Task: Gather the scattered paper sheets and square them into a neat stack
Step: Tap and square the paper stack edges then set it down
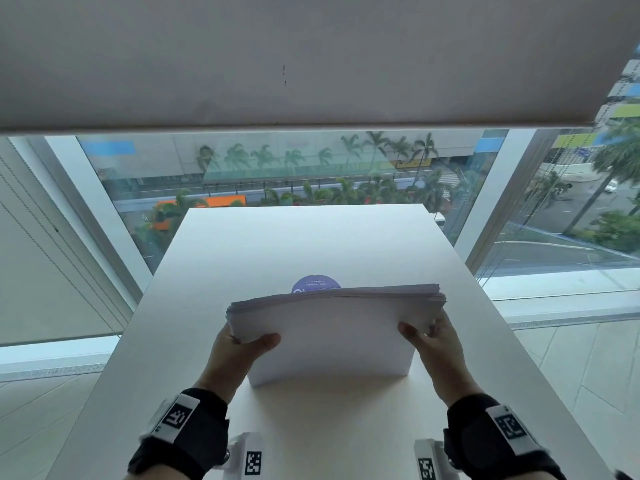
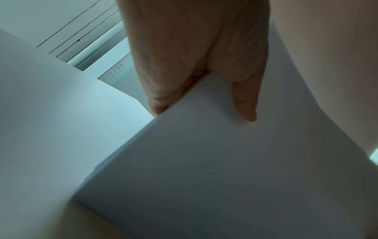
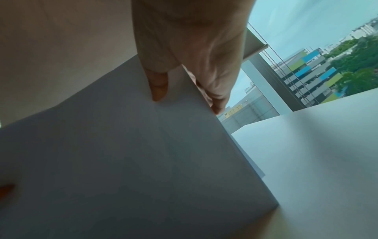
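Observation:
A thick stack of white paper sheets (image 1: 332, 334) stands on its long bottom edge on the white table (image 1: 311, 237), leaning back a little. My left hand (image 1: 242, 344) grips its left side, thumb on the near face, fingers behind. My right hand (image 1: 429, 337) grips the right side the same way. The top edges of the sheets look slightly uneven. In the left wrist view my thumb presses the paper's (image 2: 225, 161) near face. In the right wrist view the thumb lies on the sheet (image 3: 132, 153) and the fingers wrap round its edge.
A purple round sticker (image 1: 315, 284) on the table shows partly behind the stack. A large window (image 1: 277, 174) with a roller blind (image 1: 277, 57) stands just beyond the table's far edge. Bead cords (image 1: 540, 202) hang at the right. Tiled floor lies on both sides.

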